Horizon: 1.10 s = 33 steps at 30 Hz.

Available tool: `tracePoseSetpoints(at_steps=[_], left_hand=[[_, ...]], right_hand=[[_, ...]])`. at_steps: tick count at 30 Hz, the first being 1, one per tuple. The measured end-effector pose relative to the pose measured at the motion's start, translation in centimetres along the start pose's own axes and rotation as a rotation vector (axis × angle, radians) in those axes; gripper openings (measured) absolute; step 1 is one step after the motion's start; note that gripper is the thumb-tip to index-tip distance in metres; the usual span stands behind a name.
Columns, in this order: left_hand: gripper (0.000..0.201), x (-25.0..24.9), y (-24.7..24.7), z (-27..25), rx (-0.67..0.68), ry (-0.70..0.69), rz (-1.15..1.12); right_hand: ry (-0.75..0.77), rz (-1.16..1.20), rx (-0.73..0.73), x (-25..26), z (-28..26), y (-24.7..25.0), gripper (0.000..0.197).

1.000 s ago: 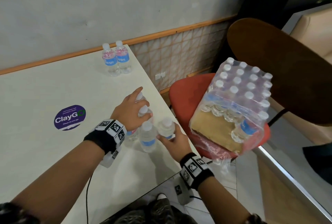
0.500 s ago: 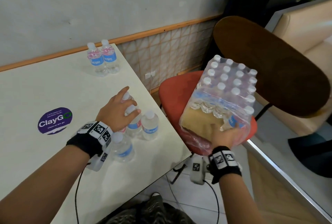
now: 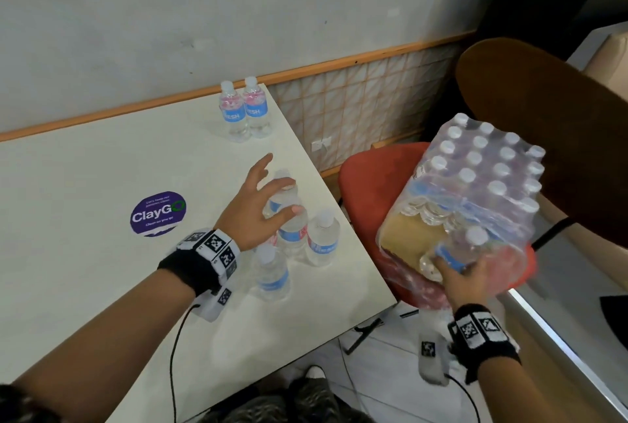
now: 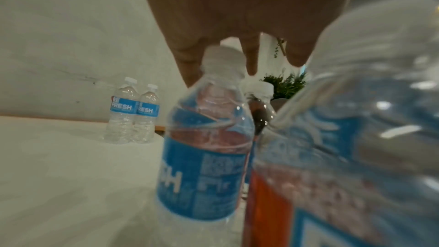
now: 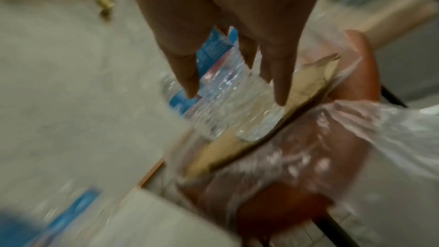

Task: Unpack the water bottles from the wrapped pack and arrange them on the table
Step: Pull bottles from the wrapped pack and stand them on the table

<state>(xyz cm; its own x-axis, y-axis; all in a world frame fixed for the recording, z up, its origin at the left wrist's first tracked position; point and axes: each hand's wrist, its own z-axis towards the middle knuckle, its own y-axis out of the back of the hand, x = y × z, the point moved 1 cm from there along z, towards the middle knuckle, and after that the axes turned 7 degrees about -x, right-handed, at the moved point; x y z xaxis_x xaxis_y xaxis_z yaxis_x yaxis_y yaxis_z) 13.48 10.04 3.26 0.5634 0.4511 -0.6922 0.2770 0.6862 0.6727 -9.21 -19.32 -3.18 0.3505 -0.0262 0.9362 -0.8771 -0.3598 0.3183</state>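
Step in hand: pulling another bottle out of the torn pack while the batch already out got tidied. Right hand (image 3: 467,278) had its fingers wrapped round a small clear plastic water bottle w/ blue label and white cap (image 3: 458,252), lying at the near open end of the clear shrink-wrapped pack of bottles on its brown cardboard tray (image 3: 475,185). Pack sat tilted on the round red chair seat (image 3: 365,185), just beside the right edge of the white table (image 3: 85,252). Right wrist view too blurred for more detail.

Left hand (image 3: 253,208) was spread, fingers apart and relaxed, fingertips over the caps of a cluster of four clear blue-labelled bottles (image 3: 292,232) standing near the table's right edge; contact w/ caps prob. but can't tell for sure. Nothing gripped. Two more identical bottles (image 3: 244,110) stood touching at the far right corner. Purple round ClayGo sticker (image 3: 158,213) lay mid-table.

Next move, as I judge it: draw the held bottle clear of the wrap w/o dragging the pack off the seat, carry it over the table edge, stand it upright by the cluster. Many bottles left in pack, so task early on.
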Motion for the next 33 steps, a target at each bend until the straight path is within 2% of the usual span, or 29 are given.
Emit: tracePoseSetpoints(at_steps=[2,4,8,10,12,15,18,21,25,33], left_hand=[[0.052,-0.3,1.1,-1.6,-0.085,-0.117,0.035],[0.055,-0.3,1.5,-3.7,-0.092,-0.183,0.070],[0.065,1.2,0.9,-6.8,-0.027,-0.141,0.095],[0.067,2.2,0.5,-7.3,0.028,-0.050,0.075],[0.064,2.7,0.2,-7.4,0.124,0.078,0.011],[0.051,2.8,-0.3,-6.6,0.260,0.187,-0.113],[0.044,2.9,-0.1,-5.9,0.256,0.211,-0.127],[0.042,3.6,0.6,-5.9,0.269,0.229,-0.109],[0.038,5.0,2.2,-6.2,0.295,0.224,-0.083],[0.041,9.8,9.0,-7.3,0.359,0.300,-0.032]], right_hand=[[0.054,0.038,0.216,-0.3,-3.1,-1.3,0.044],[0.133,0.016,0.407,-0.8,-5.9,-3.2,0.050],[0.157,-0.035,0.610,-1.0,-10.7,-7.9,0.064],[0.183,-0.053,0.650,-0.3,-11.9,-9.7,0.065],[0.143,-0.029,0.687,0.3,-12.0,-10.6,0.076],[0.006,-0.017,0.744,1.0,-11.3,-10.6,0.112],[-0.014,-0.096,0.816,1.6,-10.4,-10.6,0.133],[-0.050,-0.109,0.908,2.6,-11.0,-11.9,0.129],[-0.048,-0.108,0.893,3.1,-12.3,-13.9,0.118],[-0.107,-0.074,0.942,3.3,-17.7,-20.5,0.124]])
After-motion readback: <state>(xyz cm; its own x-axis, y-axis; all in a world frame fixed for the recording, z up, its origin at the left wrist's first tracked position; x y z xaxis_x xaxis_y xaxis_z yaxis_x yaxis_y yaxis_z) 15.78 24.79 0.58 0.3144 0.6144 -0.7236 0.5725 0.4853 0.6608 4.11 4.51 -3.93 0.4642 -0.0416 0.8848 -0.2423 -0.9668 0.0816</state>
